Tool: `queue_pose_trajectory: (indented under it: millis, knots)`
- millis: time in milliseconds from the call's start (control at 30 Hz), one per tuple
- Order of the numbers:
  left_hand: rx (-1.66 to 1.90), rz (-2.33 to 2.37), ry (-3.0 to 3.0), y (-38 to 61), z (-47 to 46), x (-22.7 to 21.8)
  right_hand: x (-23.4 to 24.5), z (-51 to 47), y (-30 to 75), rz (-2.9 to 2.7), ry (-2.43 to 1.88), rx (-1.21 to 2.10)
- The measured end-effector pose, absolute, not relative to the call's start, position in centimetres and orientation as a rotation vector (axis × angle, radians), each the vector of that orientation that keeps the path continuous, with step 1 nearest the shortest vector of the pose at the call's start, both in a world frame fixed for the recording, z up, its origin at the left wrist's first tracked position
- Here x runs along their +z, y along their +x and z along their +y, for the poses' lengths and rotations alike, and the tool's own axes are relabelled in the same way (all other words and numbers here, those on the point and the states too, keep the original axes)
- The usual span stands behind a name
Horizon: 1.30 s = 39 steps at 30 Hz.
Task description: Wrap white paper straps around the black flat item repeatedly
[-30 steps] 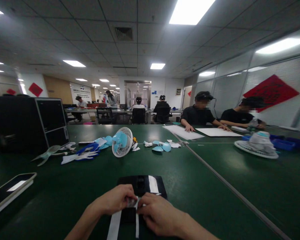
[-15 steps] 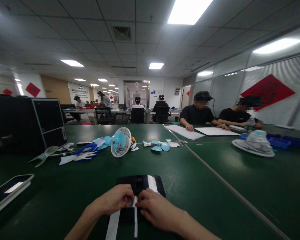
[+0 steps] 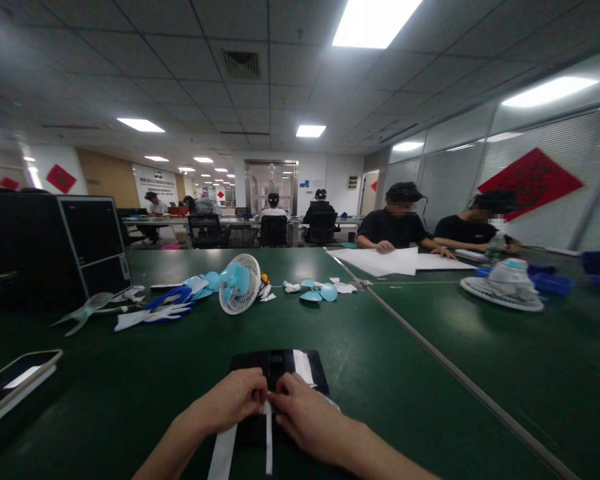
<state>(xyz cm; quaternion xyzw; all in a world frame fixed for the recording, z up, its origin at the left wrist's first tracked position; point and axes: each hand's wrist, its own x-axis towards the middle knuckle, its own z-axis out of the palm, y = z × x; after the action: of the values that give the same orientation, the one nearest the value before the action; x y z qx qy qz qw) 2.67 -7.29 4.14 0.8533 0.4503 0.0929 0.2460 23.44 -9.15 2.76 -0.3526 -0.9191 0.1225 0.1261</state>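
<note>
In front of me on the green table lies a flat black case-like object [image 3: 253, 362], partly hidden by my hands. A white paper-like piece [image 3: 303, 368] rests on its upper right part. My left hand [image 3: 237, 400] is closed in a pinch at the top end of a narrow white strip [image 3: 269, 443]. My right hand [image 3: 307, 417] pinches at the same spot, its fingertips almost touching the left ones. The strip hangs down toward me over the black object. A wider white ribbed band [image 3: 223, 450] runs down below my left hand.
A phone [image 3: 25, 373] lies at left, near a black computer case [image 3: 95, 247]. Beyond my hands are a small white-and-blue fan [image 3: 240, 283], blue-white gloves [image 3: 157, 310] and loose fan blades [image 3: 317, 291]. Two people [image 3: 393, 220] sit across at right, behind a fan part [image 3: 503, 293].
My hands stay nearly in place, the fingertips drawn slightly closer together over the strip's top. Across the table, a person's white sheet has shifted right, overlapping the other sheet.
</note>
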Motion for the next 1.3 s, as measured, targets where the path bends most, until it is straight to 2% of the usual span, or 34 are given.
queue_pose_trajectory:
  millis: [400, 667, 967, 1133, 1233, 1300]
  knots:
    - [0.160, 1.244, 2.206, 1.0, -6.4, 3.1, 4.0, -8.1, 25.5, -2.703, -1.013, 0.499]
    - [0.069, 1.331, 2.134, 0.1, -6.7, 4.4, 5.6, -6.5, 28.0, -2.708, -1.040, 0.612]
    - [0.044, 1.347, 2.117, -0.7, -6.4, 4.5, 4.6, -5.3, 29.2, -2.686, -1.128, 0.713]
    - [0.214, 1.384, 2.089, -1.3, -5.4, 4.4, 4.8, -5.3, 29.0, -2.596, -1.174, 0.591]
    - [0.438, 1.635, 2.116, -2.6, -3.8, 3.5, 4.6, -5.2, 28.6, -2.473, -1.250, 0.484]
    - [0.455, 1.911, 2.094, -3.9, -2.5, 2.5, 4.4, -5.0, 28.2, -2.445, -1.264, 0.449]
